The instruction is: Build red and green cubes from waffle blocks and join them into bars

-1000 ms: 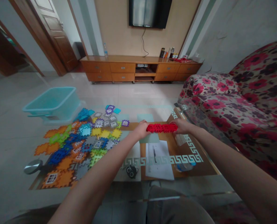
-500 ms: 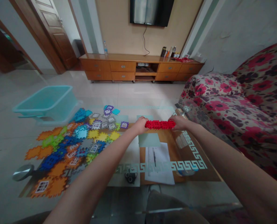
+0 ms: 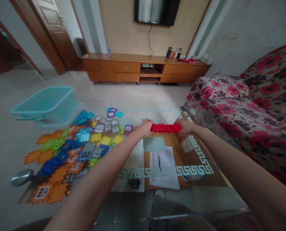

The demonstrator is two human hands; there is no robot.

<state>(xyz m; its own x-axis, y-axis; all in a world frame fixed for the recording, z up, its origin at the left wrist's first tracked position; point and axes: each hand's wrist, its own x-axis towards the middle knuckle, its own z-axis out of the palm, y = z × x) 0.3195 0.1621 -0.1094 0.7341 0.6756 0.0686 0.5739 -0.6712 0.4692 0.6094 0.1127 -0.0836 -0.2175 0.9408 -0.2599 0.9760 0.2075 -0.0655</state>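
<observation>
A long row of red interlocking plastic building pieces [image 3: 166, 128] lies level above the far part of the glass table. My left hand [image 3: 146, 127] is closed on its left end, and my right hand [image 3: 183, 126] grips the right end. The undersides of both hands and some fingers are hidden. To the left, many loose interlocking pieces are spread over the glass: orange pieces [image 3: 58, 192], dark blue pieces [image 3: 53, 163], yellow pieces [image 3: 106, 140] and grey window pieces [image 3: 99, 127].
A turquoise plastic tub [image 3: 44, 110] stands at the far left of the table. Through or on the glass, papers [image 3: 165, 179] and a small black object [image 3: 134, 182] show near the front. A flowered sofa [image 3: 229, 106] borders the right side; a wooden TV cabinet [image 3: 125, 69] stands beyond.
Both hands keep hold of the red row, which has barely shifted to the right. The view has moved very slightly.
</observation>
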